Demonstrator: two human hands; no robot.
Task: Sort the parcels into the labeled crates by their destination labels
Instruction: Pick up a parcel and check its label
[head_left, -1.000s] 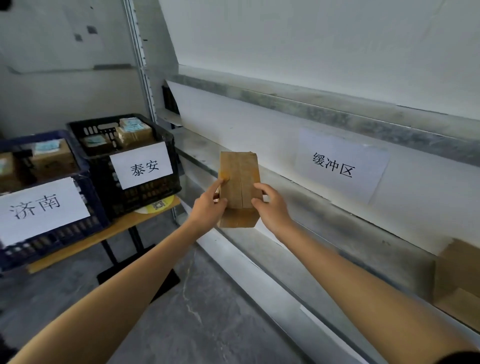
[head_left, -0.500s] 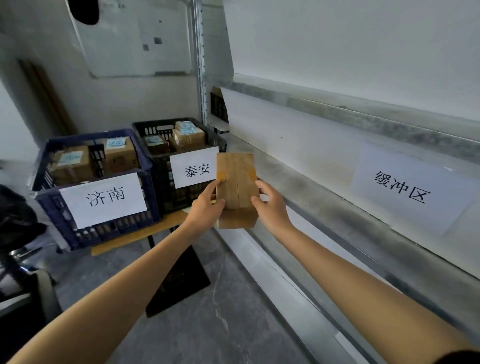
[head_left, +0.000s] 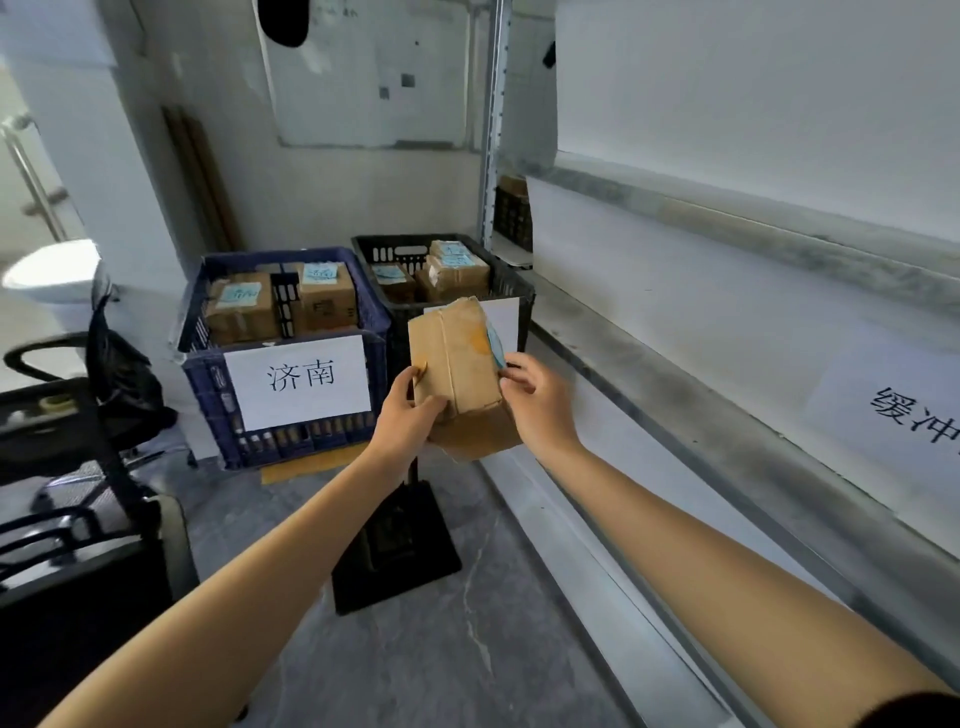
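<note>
Holding a brown cardboard parcel (head_left: 457, 358) in the air between them, both hands are curled onto it. The left hand (head_left: 402, 415) grips the lower left edge, thumb laid across the near face, its fingers hidden behind the box. The right hand (head_left: 540, 405) pinches the right edge, its fingertips (head_left: 513, 373) touching the side where a light blue label (head_left: 493, 340) wraps round the corner. The parcel stands roughly upright, tilted a little, a taped seam running down its near face, and it rests on nothing.

Directly behind the grip sits a black crate (head_left: 514, 291), its white paper label mostly covered by the parcel, so the writing cannot be read. Left of the grip stands a blue crate (head_left: 208, 384) with a white sign reading 济南 (head_left: 298, 382). Both crates hold brown boxes with blue labels: two in the blue one (head_left: 241, 312), others in the black one (head_left: 452, 273).

Below the grip, a dark stand base (head_left: 395, 551) sits on the grey floor. Right of the grip runs a metal shelf (head_left: 727, 415) bearing a white sign (head_left: 904, 410) whose characters are cut off by the frame edge.
</note>
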